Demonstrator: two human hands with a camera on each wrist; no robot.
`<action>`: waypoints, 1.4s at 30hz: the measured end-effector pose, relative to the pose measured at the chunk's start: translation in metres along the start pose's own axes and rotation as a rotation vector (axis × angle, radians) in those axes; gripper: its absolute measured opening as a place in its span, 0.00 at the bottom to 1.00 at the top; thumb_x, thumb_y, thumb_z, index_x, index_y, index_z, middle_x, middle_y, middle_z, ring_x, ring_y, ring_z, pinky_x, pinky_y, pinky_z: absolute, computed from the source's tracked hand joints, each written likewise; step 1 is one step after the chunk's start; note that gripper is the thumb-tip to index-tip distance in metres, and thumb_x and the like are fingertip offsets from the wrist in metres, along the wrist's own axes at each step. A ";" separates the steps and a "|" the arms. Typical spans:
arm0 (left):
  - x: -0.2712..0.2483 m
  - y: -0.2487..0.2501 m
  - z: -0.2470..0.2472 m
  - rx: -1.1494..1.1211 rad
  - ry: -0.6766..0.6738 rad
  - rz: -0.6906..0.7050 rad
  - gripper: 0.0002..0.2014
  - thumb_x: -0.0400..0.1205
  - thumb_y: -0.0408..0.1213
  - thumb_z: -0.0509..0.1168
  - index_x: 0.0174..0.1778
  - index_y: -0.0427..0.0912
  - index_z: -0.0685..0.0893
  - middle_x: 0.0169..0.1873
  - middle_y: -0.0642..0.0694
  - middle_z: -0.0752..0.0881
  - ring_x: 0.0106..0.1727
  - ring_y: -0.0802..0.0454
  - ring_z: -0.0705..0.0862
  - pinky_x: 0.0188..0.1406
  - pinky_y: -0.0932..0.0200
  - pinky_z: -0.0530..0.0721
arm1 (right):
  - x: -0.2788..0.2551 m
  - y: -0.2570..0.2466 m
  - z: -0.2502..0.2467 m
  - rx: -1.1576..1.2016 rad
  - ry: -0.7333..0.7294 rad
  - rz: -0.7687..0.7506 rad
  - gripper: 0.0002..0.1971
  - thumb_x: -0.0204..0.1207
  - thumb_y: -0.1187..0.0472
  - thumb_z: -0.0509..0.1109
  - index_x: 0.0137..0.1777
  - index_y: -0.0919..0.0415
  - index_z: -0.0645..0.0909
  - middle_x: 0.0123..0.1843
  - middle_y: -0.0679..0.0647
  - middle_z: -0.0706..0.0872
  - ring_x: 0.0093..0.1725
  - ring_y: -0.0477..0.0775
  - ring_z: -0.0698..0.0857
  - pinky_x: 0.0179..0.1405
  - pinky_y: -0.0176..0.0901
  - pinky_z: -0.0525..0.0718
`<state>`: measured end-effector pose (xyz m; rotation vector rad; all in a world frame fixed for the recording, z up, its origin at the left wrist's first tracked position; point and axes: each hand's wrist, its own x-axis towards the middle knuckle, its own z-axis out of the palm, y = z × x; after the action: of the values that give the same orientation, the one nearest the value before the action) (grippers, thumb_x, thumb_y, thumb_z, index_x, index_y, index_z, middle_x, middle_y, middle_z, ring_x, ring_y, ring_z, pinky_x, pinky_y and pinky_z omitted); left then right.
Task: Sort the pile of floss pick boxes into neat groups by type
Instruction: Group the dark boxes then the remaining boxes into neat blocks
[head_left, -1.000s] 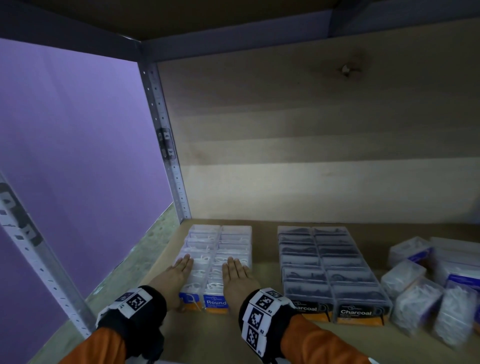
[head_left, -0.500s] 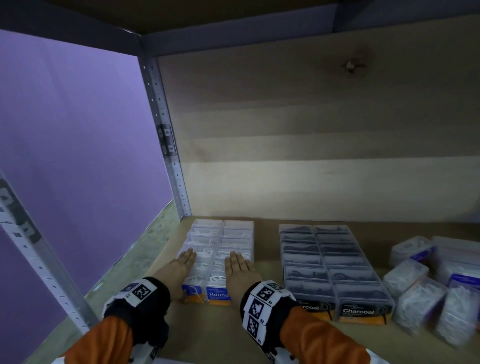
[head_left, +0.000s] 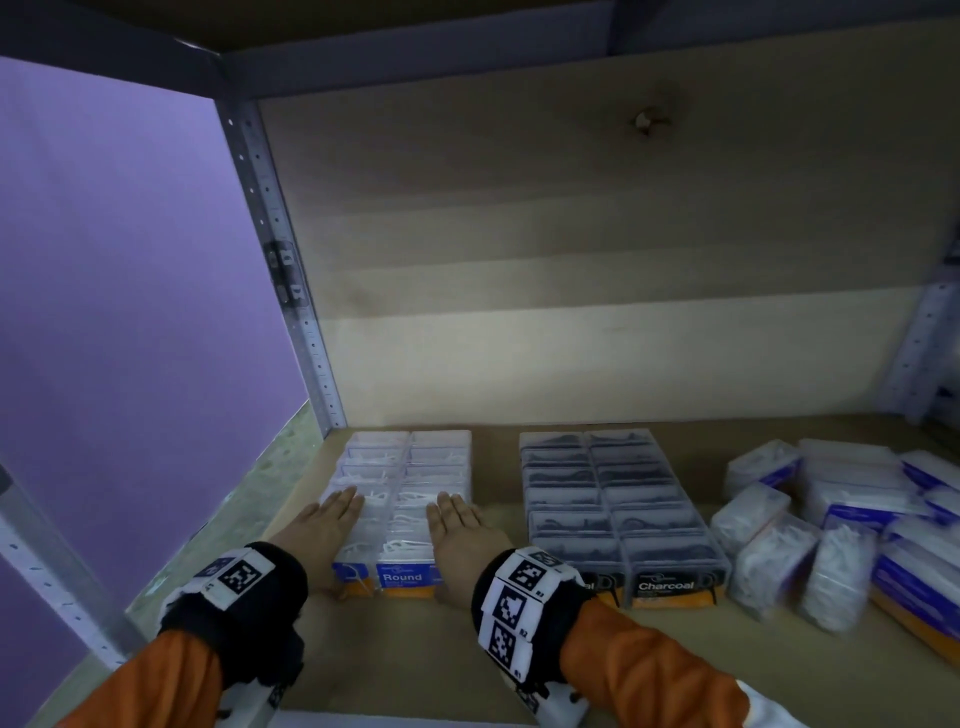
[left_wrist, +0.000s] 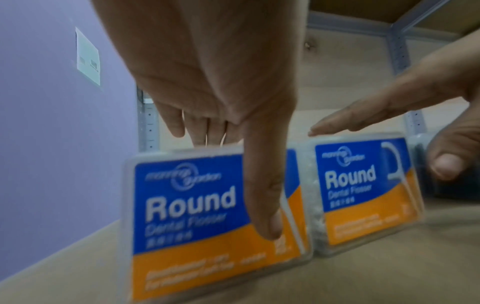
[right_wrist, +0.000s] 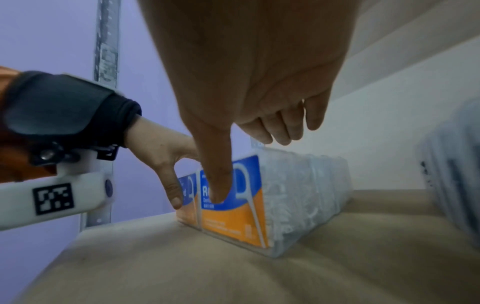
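Two rows of clear "Round" floss boxes (head_left: 410, 483) with white picks stand on the wooden shelf (head_left: 415, 670) at the left. My left hand (head_left: 324, 525) lies flat along the block's left side, fingers straight on top, thumb down the front label (left_wrist: 189, 207). My right hand (head_left: 457, 535) lies flat on the block's right side, its thumb hanging over the front label (right_wrist: 233, 205). To the right stands a two-row block of dark "Charcoal" boxes (head_left: 613, 499). A loose pile of white floss boxes (head_left: 810, 525) lies at the far right.
A grey metal upright (head_left: 291, 291) stands at the shelf's back left corner, with a purple wall (head_left: 119, 312) beyond it. A wooden back panel (head_left: 571, 260) closes the shelf. A gap of bare shelf separates the Round and Charcoal blocks.
Both hands have stayed flat on the Round block and have slid with it slightly toward the back of the shelf. The view has shifted a little.
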<state>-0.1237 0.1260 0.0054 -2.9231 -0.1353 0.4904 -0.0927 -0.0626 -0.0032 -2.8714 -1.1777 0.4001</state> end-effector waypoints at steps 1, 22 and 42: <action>-0.001 0.003 -0.003 0.010 0.006 0.018 0.52 0.78 0.54 0.66 0.82 0.35 0.35 0.83 0.40 0.38 0.85 0.48 0.43 0.83 0.58 0.45 | -0.006 0.002 -0.002 0.013 0.015 -0.004 0.39 0.84 0.56 0.59 0.83 0.69 0.37 0.85 0.65 0.39 0.85 0.61 0.41 0.85 0.52 0.42; -0.016 0.214 -0.080 -0.044 0.198 0.692 0.29 0.87 0.46 0.54 0.84 0.46 0.54 0.83 0.52 0.56 0.83 0.57 0.57 0.79 0.64 0.54 | -0.198 0.170 0.000 0.117 0.271 0.422 0.35 0.84 0.50 0.58 0.84 0.56 0.44 0.86 0.52 0.44 0.86 0.50 0.46 0.84 0.43 0.47; 0.013 0.381 -0.081 -0.052 0.183 0.722 0.36 0.86 0.51 0.53 0.84 0.38 0.46 0.84 0.41 0.49 0.85 0.48 0.51 0.83 0.53 0.52 | -0.265 0.269 0.044 0.166 0.204 0.695 0.39 0.83 0.52 0.60 0.84 0.59 0.38 0.86 0.57 0.40 0.86 0.54 0.44 0.84 0.44 0.47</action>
<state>-0.0611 -0.2584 0.0061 -2.9702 0.9647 0.2988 -0.0994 -0.4427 -0.0136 -2.9858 -0.0849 0.1805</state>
